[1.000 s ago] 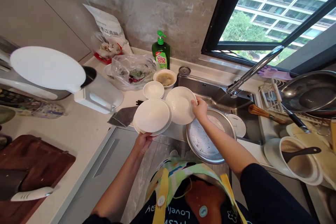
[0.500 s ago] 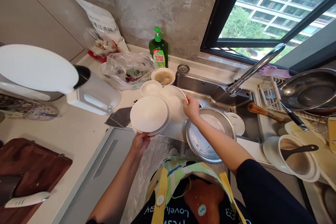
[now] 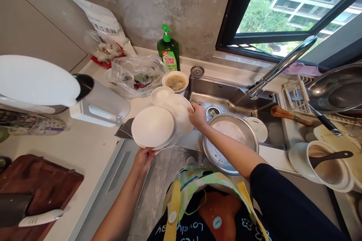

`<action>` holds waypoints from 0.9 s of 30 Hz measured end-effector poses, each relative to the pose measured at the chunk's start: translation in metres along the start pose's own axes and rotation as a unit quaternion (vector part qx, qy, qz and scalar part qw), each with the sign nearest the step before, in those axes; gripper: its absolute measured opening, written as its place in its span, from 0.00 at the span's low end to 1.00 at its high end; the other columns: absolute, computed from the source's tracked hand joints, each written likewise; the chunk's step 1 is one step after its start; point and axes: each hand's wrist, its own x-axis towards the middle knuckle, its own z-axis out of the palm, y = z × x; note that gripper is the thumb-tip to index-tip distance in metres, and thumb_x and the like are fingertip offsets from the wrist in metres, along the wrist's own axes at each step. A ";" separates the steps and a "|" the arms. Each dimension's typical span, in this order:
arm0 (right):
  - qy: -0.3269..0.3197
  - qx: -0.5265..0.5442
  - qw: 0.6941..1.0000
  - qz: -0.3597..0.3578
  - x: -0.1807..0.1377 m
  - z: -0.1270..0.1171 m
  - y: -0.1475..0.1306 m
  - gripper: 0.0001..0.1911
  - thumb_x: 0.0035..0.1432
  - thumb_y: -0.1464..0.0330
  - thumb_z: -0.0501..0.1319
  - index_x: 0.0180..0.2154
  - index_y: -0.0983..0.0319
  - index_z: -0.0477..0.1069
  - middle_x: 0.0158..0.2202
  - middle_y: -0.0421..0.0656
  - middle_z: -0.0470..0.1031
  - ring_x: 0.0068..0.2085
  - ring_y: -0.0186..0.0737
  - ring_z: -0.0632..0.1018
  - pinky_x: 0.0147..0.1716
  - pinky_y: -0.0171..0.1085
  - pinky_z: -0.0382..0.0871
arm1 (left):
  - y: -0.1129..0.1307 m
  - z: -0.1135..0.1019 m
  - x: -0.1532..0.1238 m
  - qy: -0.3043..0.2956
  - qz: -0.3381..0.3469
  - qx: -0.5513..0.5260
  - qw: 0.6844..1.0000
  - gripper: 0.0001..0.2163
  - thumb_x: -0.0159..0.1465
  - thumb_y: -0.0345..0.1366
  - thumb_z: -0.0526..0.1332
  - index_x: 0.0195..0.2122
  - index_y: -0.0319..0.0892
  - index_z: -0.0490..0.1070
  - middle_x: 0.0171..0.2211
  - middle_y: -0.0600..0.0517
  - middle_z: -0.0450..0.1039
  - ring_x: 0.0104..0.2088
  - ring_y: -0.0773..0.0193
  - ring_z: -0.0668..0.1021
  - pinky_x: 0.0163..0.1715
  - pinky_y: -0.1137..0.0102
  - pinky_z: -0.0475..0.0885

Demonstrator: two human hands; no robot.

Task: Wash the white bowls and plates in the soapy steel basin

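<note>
My left hand [image 3: 144, 158] grips the near edge of a small stack of white plates [image 3: 152, 127] held over the counter edge. My right hand [image 3: 197, 116] pinches the rim of another white plate [image 3: 181, 115], which is tucked under the stack's right side. Just behind sits a small white dish [image 3: 161, 94] on the counter. A steel basin [image 3: 229, 143] with soapy water stands to the right at the sink's front edge.
Green dish soap bottle [image 3: 169, 52], a bowl of food [image 3: 175, 81] and plastic bags [image 3: 136, 75] line the back. A white kettle [image 3: 97, 102] and open lid stand left, a wooden board [image 3: 42, 184] with knife near left. Faucet [image 3: 279, 66], brush [image 3: 285, 115], pan and pot crowd the right.
My right hand has carried its plate leftward from above the sink until it slid under the stack. My left hand and the stack shifted slightly left and down.
</note>
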 end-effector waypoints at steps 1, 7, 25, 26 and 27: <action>0.000 -0.002 1.000 -0.003 0.000 0.001 -0.001 0.08 0.58 0.68 0.54 0.35 0.61 0.72 0.30 0.41 0.75 0.32 0.37 0.71 0.32 0.33 0.57 | 0.000 -0.003 0.000 0.000 -0.001 0.002 1.000 0.38 0.39 0.20 0.65 0.53 0.50 0.66 0.49 0.50 0.73 0.38 0.56 0.79 0.35 0.60 0.79; -0.011 -0.019 1.000 0.008 0.000 0.009 -0.002 0.09 0.58 0.68 0.54 0.33 0.61 0.72 0.29 0.42 0.74 0.31 0.37 0.71 0.31 0.33 0.56 | -0.006 -0.015 0.003 -0.008 -0.012 0.017 1.000 0.37 0.39 0.21 0.65 0.53 0.50 0.66 0.46 0.51 0.75 0.33 0.59 0.79 0.30 0.63 0.79; -0.131 0.101 0.971 0.172 -0.013 0.083 0.034 0.13 0.59 0.69 0.50 0.37 0.63 0.73 0.34 0.45 0.75 0.34 0.39 0.73 0.34 0.35 0.65 | 0.004 0.006 0.005 -0.014 -0.034 0.051 0.998 0.38 0.42 0.20 0.62 0.56 0.55 0.60 0.53 0.51 0.69 0.37 0.58 0.79 0.34 0.58 0.79; -0.128 0.114 0.969 0.179 -0.012 0.086 0.034 0.13 0.59 0.69 0.50 0.37 0.63 0.73 0.34 0.45 0.75 0.34 0.39 0.73 0.34 0.35 0.66 | 0.006 0.008 0.006 -0.011 -0.033 0.051 0.998 0.38 0.42 0.20 0.62 0.56 0.54 0.60 0.53 0.51 0.69 0.38 0.56 0.79 0.34 0.58 0.79; -0.126 0.128 0.967 0.184 -0.012 0.089 0.033 0.13 0.59 0.69 0.50 0.37 0.62 0.73 0.34 0.45 0.75 0.34 0.40 0.74 0.34 0.36 0.66 | 0.007 0.009 0.006 -0.008 -0.033 0.049 0.998 0.38 0.43 0.20 0.61 0.56 0.54 0.60 0.53 0.51 0.69 0.39 0.55 0.79 0.34 0.57 0.79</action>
